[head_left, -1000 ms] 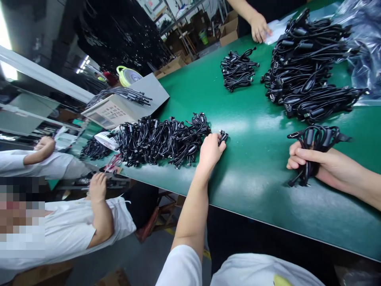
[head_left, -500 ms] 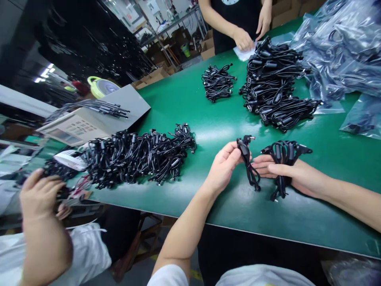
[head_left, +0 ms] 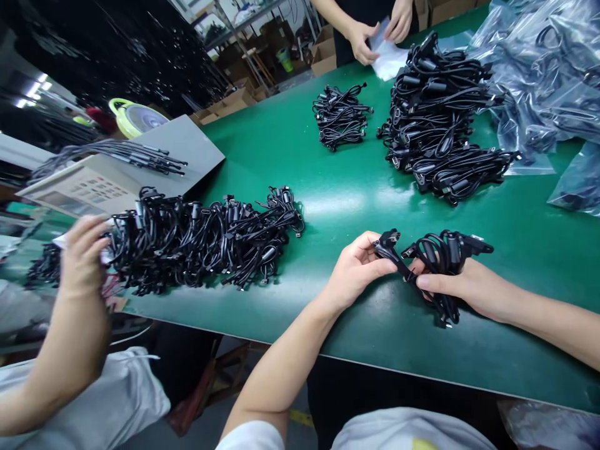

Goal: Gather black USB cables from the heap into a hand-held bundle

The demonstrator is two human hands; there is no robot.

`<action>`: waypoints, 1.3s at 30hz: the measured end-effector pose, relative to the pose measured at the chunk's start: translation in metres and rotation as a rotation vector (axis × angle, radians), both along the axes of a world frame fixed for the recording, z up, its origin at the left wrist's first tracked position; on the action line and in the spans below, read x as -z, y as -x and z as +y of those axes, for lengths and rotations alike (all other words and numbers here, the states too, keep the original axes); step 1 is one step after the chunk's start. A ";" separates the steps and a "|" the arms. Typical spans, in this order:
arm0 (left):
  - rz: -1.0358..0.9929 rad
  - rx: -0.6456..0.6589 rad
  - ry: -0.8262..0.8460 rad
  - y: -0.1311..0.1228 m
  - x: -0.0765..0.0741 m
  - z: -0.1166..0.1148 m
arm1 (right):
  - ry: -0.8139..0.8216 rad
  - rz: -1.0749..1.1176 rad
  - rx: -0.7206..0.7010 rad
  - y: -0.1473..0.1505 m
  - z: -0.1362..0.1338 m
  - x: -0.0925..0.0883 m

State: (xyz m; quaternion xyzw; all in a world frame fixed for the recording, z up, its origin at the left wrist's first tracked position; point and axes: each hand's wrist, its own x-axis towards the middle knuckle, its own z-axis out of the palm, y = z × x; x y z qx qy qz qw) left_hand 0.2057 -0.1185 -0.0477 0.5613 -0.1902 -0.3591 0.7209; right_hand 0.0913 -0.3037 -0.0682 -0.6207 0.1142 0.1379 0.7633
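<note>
Nearest you on the left, a co-worker's hand [head_left: 82,253] touches the left end of a long row of cable bundles [head_left: 201,240]. This row lies well to the left of your own hands, with bare table between. Farther off, a small cable heap [head_left: 340,115] sits to the left of a large cable pile [head_left: 435,119]. Clear plastic bags [head_left: 539,75] with cables in them crowd the far right corner. At the far edge another person's hands [head_left: 360,40] hold a white sheet [head_left: 389,56].

All of this lies on a glossy green table [head_left: 328,187]. A grey machine [head_left: 117,175] stands at its left end with loose cables laid over its top, and a yellow-green fan [head_left: 134,119] sits behind it. Cardboard boxes [head_left: 323,56] and shelving fill the room beyond.

Your left hand [head_left: 356,269] pinches a coiled cable [head_left: 391,247] between thumb and fingertips, just above the table. The cable slants to the right until it meets the tip of your right thumb. Your right hand [head_left: 462,284] is closed around a cable bunch [head_left: 440,250], thumb laid across the front and fingers curled behind. The plugs stick out above your fist and the loops hang below it.
</note>
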 end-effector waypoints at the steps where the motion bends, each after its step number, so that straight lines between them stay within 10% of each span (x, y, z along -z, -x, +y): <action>1: 0.004 0.009 0.009 0.000 0.000 0.000 | 0.000 -0.001 -0.007 0.000 0.000 0.001; 39: -0.313 0.071 -0.052 -0.007 0.003 0.008 | 0.320 0.032 0.014 0.002 0.012 -0.021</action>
